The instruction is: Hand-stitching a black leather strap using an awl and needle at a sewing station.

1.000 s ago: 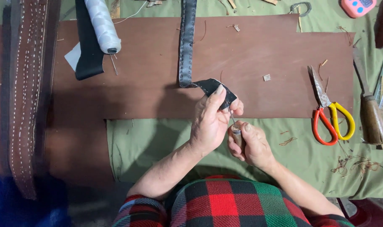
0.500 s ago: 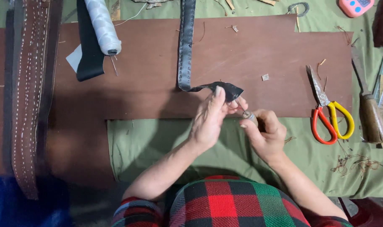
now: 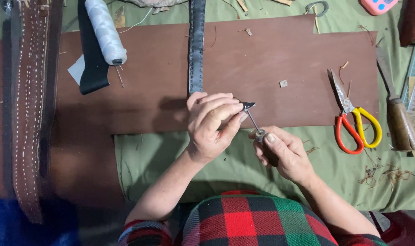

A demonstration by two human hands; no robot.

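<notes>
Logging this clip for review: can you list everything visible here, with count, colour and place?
Leather sheet: one, brown, across the table's middle.
Cloth: one, green, covering the table under the sheet.
Dark strap: one, grey-blue, running from the top edge to the left hand.
Stitched belt: one, brown with white stitching, far left.
Thread spool: one, white, top left.
Black strip: one, beside the spool.
Scissors: one pair, red and yellow handles, right.
Wooden-handled knife: one, far right.
Awl: one, thin metal shaft, between the hands.
Left hand: pinching the strap's end.
Right hand: gripping the awl.
</notes>
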